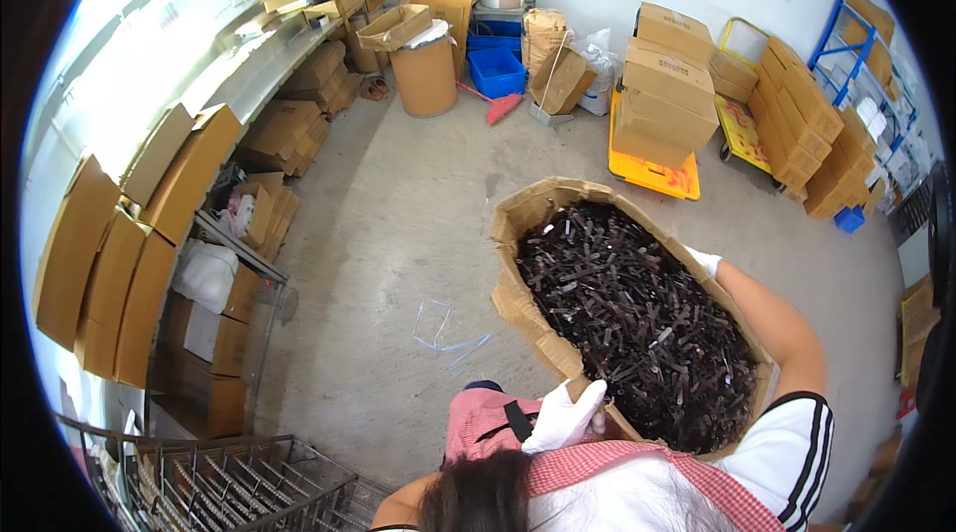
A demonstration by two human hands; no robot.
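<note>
A worn cardboard box [518, 223] full of several dark, thin metal strips [637, 323] is carried against my chest. My left hand [566, 416], in a white glove, grips the box's near left corner. My right hand [705, 260], also in a white glove, holds the box's far right rim, with only the fingers showing past the cardboard. My right forearm runs along the box's right side. A red checked apron and white sleeve with black stripes show at the bottom.
A wire rack [229, 487] stands at lower left. Shelves with flat cardboard [149, 233] line the left wall. Stacked cartons on a yellow cart [662, 94], a cardboard drum [423, 74], blue crates [496, 69] and a broom lie ahead. Plastic strapping [443, 333] lies on the concrete floor.
</note>
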